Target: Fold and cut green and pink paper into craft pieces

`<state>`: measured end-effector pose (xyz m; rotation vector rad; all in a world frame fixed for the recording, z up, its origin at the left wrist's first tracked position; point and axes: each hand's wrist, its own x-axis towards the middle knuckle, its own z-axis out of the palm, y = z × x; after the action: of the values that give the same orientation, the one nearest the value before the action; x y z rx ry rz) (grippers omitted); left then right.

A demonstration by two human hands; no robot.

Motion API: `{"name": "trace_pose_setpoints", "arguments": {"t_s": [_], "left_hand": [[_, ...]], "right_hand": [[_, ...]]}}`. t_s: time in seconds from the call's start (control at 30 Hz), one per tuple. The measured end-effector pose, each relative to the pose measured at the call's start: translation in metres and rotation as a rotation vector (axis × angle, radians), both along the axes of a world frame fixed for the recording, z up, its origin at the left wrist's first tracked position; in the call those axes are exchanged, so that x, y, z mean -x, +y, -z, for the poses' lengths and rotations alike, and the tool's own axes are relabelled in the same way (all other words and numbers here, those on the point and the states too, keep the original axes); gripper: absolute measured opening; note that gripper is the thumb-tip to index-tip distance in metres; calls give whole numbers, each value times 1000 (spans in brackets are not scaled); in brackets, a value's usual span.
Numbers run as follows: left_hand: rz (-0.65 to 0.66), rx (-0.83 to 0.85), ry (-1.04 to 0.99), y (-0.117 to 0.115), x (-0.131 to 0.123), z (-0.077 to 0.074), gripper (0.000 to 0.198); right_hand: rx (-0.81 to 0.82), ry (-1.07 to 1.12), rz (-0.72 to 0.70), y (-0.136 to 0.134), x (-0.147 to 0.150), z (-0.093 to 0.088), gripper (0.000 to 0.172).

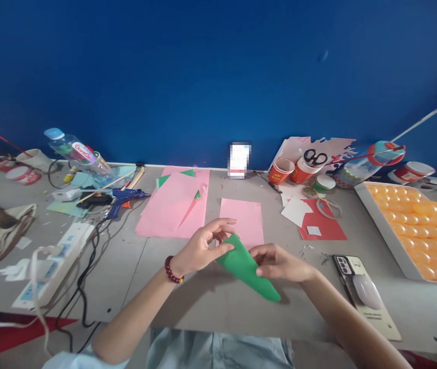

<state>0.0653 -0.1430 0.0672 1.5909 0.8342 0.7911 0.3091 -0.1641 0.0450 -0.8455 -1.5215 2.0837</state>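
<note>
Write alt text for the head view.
A person's left hand and right hand hold a green sheet over a gray table. Pink sheets lie beyond; a blue glue gun and white power strip are on the left, red paper cups and a tray of glossy orange balls on the right.

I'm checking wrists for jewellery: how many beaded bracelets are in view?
1: a dark red beaded bracelet on the wrist of the left hand, which holds the green sheet. The wrist of the right hand is bare; neither wrist is covered.
</note>
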Motion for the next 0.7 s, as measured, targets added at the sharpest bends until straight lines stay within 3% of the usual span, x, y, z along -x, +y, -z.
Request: {"name": "trace_pose_setpoints", "arguments": {"t_s": [0.1,0.23,0.53,0.7], "left_hand": [[42,33,-66,-3,-2,-10,51],[7,49,-117,-3,-2,-11,50],[-89,-93,-43,-2,3,-15,37],[-109,-136,33,-3,-1,-14,33]], "right_hand": [[131,66,-28,-8,8,-7,28],[252,85,49,-15,16,-10,30],[125,-35,312,-17,22,-15,25],[308,120,264,-16,21,-14,34]]}}
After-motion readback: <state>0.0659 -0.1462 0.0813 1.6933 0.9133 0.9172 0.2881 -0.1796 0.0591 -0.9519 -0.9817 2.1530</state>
